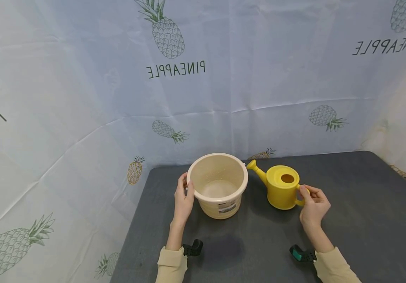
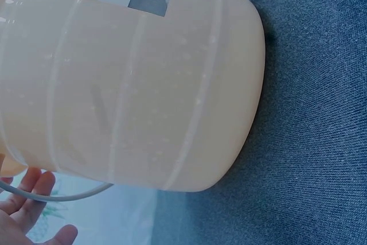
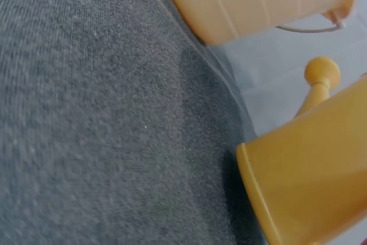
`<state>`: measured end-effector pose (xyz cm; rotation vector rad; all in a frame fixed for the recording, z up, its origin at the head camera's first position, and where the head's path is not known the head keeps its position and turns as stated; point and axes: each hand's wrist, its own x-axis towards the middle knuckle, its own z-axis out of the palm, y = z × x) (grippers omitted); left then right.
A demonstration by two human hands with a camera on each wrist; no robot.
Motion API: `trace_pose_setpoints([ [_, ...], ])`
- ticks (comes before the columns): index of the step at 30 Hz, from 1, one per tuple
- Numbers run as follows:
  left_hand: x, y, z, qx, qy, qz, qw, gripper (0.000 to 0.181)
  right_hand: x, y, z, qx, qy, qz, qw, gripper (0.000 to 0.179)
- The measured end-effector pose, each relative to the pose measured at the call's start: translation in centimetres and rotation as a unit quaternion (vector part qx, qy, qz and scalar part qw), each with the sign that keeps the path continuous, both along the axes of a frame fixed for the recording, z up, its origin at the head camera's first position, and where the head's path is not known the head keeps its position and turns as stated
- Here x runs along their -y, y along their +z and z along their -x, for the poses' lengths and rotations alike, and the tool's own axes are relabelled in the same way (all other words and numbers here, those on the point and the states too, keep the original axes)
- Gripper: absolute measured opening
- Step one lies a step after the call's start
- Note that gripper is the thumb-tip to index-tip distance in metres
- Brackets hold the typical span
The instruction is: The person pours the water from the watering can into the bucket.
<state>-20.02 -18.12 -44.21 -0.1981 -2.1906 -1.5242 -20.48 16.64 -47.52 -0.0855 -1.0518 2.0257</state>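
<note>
A cream plastic bucket (image 1: 220, 208) with a printed label on its front stands upright on the dark tabletop. My left hand (image 1: 184, 198) grips its left edge, thumb at the rim and fingers along the outer side. In the left wrist view the bucket's thin wire handle (image 2: 74, 197) crosses in front of the fingers (image 2: 43, 185). My right hand (image 1: 314, 206) pinches the handle of a yellow watering can (image 1: 281, 192), thumb against fingers. The can's spout points left, its rose close to the bucket's right rim. The right wrist view shows a shadow beside the can's base (image 3: 261, 193).
A dark grey cloth-covered table (image 1: 259, 251) lies under everything. A pale curtain (image 1: 231, 90) printed with pineapples hangs behind the table and on both sides. Black bands (image 1: 193, 248) sit on both wrists, below cream sleeves.
</note>
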Motion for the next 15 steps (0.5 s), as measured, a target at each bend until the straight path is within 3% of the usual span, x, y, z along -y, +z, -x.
trace_pose_setpoints([
  [5, 0.03, 0.00, 0.00, 0.000, 0.000, -0.003, 1.0000, 0.043, 0.20, -0.26, 0.18, 0.024, -0.018, -0.023, 0.9993, 0.020],
  [12, 0.02, 0.08, 0.04, -0.005, 0.001, 0.001, 1.0000, 0.041, 0.29, -0.51, 0.17, 0.012, -0.013, -0.006, 0.9998, 0.017],
  [15, -0.18, 0.74, -0.35, -0.007, -0.004, -0.001, 1.0000, 0.041, 0.30, -0.64, 0.16, 0.012, -0.015, -0.002, 0.9998, 0.009],
])
